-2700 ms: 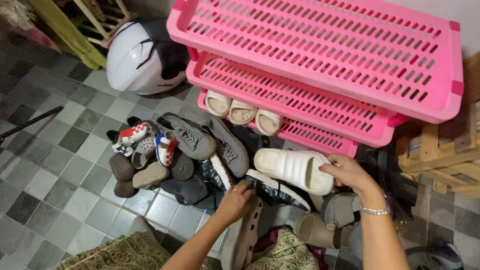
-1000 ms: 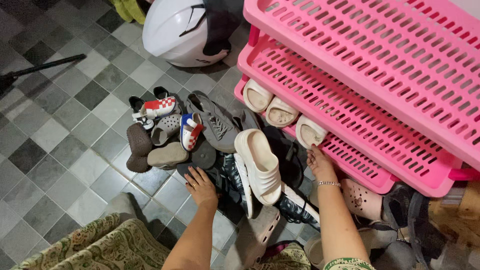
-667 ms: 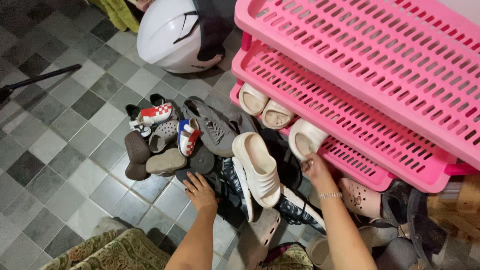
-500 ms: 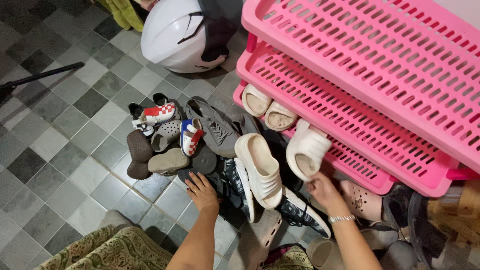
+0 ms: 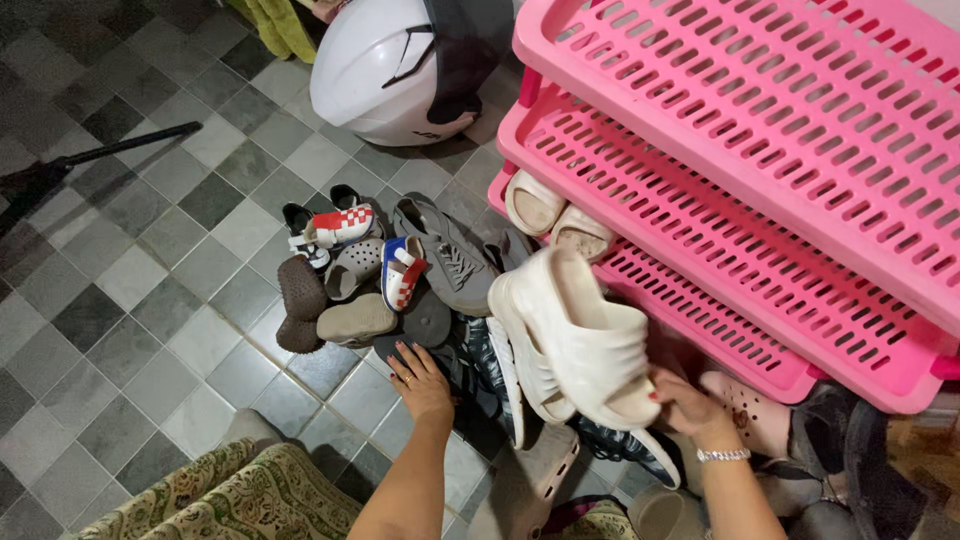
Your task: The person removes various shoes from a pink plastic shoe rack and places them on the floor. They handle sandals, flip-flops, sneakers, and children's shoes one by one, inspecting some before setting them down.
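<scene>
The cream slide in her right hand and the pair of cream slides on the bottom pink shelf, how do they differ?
The held slide is lifted and tilted in the right hand; the shelf pair lies flat, side by side on the pink rack. The held slide shows its whole length; the shelf pair shows only rounded ends. All are cream.

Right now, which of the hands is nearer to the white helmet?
Left. The left hand rests on the shoe pile below the white helmet; the right hand is farther away, holding a cream slide sandal.

Left hand [image 5: 420, 380] rests flat, fingers spread; right hand [image 5: 680, 400] is curled closed, gripping.
</scene>
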